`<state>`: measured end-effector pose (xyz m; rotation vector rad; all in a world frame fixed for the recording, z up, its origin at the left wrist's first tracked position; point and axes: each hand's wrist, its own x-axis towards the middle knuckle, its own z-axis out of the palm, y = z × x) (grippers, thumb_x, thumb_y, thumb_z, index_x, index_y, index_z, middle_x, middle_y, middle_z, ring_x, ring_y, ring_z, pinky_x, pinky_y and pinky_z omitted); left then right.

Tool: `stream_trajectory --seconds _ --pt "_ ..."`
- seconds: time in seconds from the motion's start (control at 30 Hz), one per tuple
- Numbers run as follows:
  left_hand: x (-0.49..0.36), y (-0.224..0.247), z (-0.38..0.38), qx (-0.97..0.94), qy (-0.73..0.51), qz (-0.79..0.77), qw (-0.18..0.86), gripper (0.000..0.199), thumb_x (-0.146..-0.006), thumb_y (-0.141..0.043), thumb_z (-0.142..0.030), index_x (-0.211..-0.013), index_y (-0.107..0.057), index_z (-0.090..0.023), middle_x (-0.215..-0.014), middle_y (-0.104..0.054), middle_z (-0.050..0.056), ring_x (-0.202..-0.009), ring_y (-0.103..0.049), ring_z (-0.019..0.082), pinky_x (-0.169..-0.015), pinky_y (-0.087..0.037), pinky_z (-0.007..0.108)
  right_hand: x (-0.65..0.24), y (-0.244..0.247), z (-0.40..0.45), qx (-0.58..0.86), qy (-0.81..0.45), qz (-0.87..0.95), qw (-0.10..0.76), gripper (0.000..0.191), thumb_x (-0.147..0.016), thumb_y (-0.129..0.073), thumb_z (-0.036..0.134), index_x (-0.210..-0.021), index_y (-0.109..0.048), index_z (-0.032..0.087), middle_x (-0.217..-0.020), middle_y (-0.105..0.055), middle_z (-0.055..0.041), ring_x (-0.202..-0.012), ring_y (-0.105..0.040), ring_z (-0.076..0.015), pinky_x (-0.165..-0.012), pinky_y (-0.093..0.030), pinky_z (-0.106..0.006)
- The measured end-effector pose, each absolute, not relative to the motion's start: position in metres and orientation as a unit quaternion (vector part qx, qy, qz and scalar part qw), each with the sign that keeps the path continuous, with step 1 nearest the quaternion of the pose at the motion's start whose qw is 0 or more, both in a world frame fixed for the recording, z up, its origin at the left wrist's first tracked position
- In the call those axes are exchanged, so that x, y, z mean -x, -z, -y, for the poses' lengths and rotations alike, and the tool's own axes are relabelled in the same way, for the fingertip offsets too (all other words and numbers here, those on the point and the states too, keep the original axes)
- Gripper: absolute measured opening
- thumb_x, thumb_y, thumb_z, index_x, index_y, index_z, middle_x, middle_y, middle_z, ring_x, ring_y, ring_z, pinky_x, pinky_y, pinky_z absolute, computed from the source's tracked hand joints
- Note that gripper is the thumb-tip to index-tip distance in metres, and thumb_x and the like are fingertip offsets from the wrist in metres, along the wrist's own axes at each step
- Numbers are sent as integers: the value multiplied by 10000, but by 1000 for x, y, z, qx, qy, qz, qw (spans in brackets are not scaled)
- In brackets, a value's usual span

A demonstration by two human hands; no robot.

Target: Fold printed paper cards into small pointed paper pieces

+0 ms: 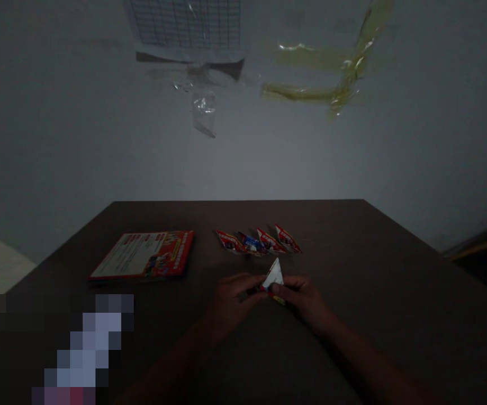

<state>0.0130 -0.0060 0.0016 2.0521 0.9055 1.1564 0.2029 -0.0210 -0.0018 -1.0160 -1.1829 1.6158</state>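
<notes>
My left hand (235, 292) and my right hand (306, 298) meet over the near middle of the table, both closed on one piece of folded paper (274, 274). Its white side points up in a triangle, with red and yellow print along the lower edge. My right thumb presses on its front; the left fingers pinch its left corner. Just beyond, several folded paper pieces (269, 242) stand in a slanted row, mostly red, one of them blue. To the left lies a stack of printed leaflets (142, 256), red and white on top.
The dark table (176, 216) ends against a grey wall (269, 157). On that wall hang a gridded sheet (188, 22), strips of yellowish tape (306, 93) and a scrap of clear plastic (203, 112). A blurred-out patch (83, 343) covers the lower left.
</notes>
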Motion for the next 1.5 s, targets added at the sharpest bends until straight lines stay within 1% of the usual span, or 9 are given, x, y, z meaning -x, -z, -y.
stream_trajectory --seconds 0.17,0.33,0.6,0.7,0.83,1.1,1.2,1.3,1.5 --pt "-13 -3 6 -771 -430 -338 328 280 -778 -656 -272 -1049 -679 -207 -890 -703 47 -780 -650 141 -704 -509 235 -202 3 23 391 -672 459 431 276 -742 -701 347 -934 -729 150 -815 -711 -72 -701 -630 -165 -712 -468 -313" --pt "-13 -6 7 -762 -421 -361 335 274 -778 -651 -303 -1031 -687 -205 -876 -708 56 -765 -649 156 -691 -511 257 -201 1 24 392 -657 481 429 276 -752 -691 344 -957 -720 162 -883 -707 -81 -786 -631 -188 -759 -466 -335" --pt "-13 -9 6 -734 -426 -371 378 265 -761 -667 -277 -1008 -697 -185 -854 -700 56 -743 -644 147 -665 -496 234 -201 -5 25 386 -624 535 420 276 -749 -687 371 -962 -718 198 -878 -700 -49 -822 -620 -178 -768 -462 -314" --pt "-13 -11 6 -729 -423 -376 385 253 -774 -652 -271 -1008 -695 -187 -810 -690 44 -710 -636 137 -647 -491 232 -202 -6 25 385 -601 565 414 267 -744 -691 371 -959 -716 216 -924 -693 -45 -877 -612 -189 -791 -462 -316" --pt "-13 -9 7 -721 -425 -371 403 259 -785 -639 -305 -1012 -694 -193 -793 -678 38 -663 -618 122 -631 -483 228 -203 -7 26 373 -577 601 407 250 -767 -673 351 -986 -706 234 -934 -684 -37 -917 -601 -188 -822 -453 -314" --pt "-13 -9 8 -692 -415 -374 457 272 -791 -626 -347 -990 -703 -179 -778 -668 44 -662 -621 130 -613 -481 225 -203 -13 29 352 -538 647 410 264 -770 -659 378 -985 -696 230 -980 -645 -47 -936 -577 -199 -847 -447 -329" --pt "-13 -12 7 -679 -419 -381 467 262 -772 -643 -330 -965 -710 -166 -761 -678 45 -645 -616 131 -615 -488 233 -203 -12 29 343 -520 665 412 318 -755 -670 394 -1034 -679 242 -1054 -618 -58 -994 -559 -217 -883 -436 -345" --pt "-13 -12 7 -664 -426 -380 483 274 -766 -646 -324 -977 -707 -160 -778 -695 52 -638 -614 131 -615 -493 239 -204 -9 29 332 -516 678 405 340 -754 -679 362 -1072 -659 243 -1125 -590 -65 -1046 -541 -222 -913 -423 -348" --pt "-15 -12 8 -625 -422 -379 536 254 -754 -658 -303 -947 -712 -147 -846 -720 61 -660 -632 139 -624 -508 239 -205 -7 29 333 -520 677 401 312 -756 -684 330 -1052 -658 233 -1076 -584 -59 -995 -563 -209 -866 -453 -324"
